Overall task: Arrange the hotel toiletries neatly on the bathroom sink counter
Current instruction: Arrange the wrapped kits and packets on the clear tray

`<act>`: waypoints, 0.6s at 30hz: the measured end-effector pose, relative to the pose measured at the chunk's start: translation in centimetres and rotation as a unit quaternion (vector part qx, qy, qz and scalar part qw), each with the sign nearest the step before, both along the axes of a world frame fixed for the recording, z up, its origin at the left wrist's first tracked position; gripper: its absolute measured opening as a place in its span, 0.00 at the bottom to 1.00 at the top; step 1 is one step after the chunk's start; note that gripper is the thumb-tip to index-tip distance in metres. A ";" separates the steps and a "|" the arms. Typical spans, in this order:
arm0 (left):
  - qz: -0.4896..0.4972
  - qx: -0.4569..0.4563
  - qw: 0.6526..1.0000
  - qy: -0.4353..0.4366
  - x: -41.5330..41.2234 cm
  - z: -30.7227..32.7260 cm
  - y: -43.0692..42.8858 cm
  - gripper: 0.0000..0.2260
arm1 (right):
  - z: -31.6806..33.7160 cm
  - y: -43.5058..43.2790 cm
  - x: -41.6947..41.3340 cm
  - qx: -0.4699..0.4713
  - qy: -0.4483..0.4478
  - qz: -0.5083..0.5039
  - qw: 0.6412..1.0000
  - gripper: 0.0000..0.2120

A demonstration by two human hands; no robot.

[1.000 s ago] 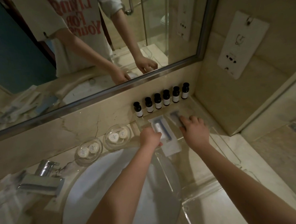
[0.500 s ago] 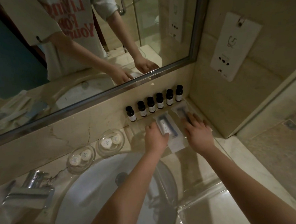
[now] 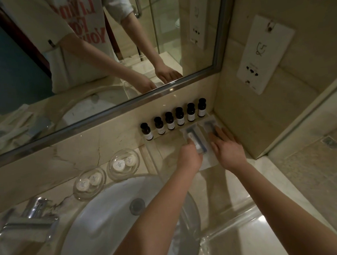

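Head view: left hand (image 3: 188,157) pinches a packet (image 3: 196,143) (right hand (image 3: 226,146) flat, spread) beside the wall (image 3: 261,122).

The counter (image 3: 280,182) looks like polished marble, glossy and smooth. The bottles (image 3: 179,117) are dark and shiny with matt paper labels. The two dishes (image 3: 124,164) are clear glass. The tap (image 3: 30,220) is bright chrome metal. The packets (image 3: 195,139) are clear plastic.

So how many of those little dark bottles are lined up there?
6. The bottles stand in a row against the wall under the mirror: the leftmost a bit apart, then four, and the last nearest the corner. None seems hidden.
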State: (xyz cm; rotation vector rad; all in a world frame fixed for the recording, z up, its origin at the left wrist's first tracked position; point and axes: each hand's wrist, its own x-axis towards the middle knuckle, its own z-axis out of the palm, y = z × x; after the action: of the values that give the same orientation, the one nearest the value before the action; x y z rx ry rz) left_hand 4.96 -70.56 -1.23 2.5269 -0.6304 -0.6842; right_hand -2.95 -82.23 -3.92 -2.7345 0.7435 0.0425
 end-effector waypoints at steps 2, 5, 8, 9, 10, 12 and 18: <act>0.005 0.006 1.000 0.005 -0.1 0.1 -0.4 0.25 | 0.4 0.0 0.1 0.007 -0.012 0.005 1.000 0.30; 0.008 0.022 1.000 -0.005 -0.2 0.2 -0.6 0.26 | 0.4 -0.2 0.2 0.009 -0.023 0.012 1.000 0.37; 0.018 0.005 1.000 0.005 -0.2 0.5 -0.4 0.21 | 0.8 -0.1 0.2 0.024 -0.015 0.014 1.000 0.33; 0.020 -0.002 1.000 0.007 -0.2 0.7 -0.3 0.19 | 1.1 -0.1 0.1 0.027 -0.017 0.014 0.999 0.32; 0.015 -0.004 1.000 0.002 -0.2 0.8 0.0 0.18 | 1.3 0.0 0.0 0.026 -0.024 0.013 0.999 0.33; -0.006 0.003 1.000 -0.024 0.0 1.2 0.8 0.17 | 1.9 0.5 -0.3 0.017 -0.041 0.016 0.999 0.32; -0.051 0.040 0.989 -0.131 0.0 3.6 5.7 0.23 | 4.1 4.0 -1.2 -0.011 -0.083 0.026 0.996 0.26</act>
State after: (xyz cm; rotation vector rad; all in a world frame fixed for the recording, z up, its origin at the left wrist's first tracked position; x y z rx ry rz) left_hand 4.97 -64.87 2.34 2.6986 -0.8427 -0.4192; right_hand -4.19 -78.18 0.16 -2.7365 0.6295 -0.1796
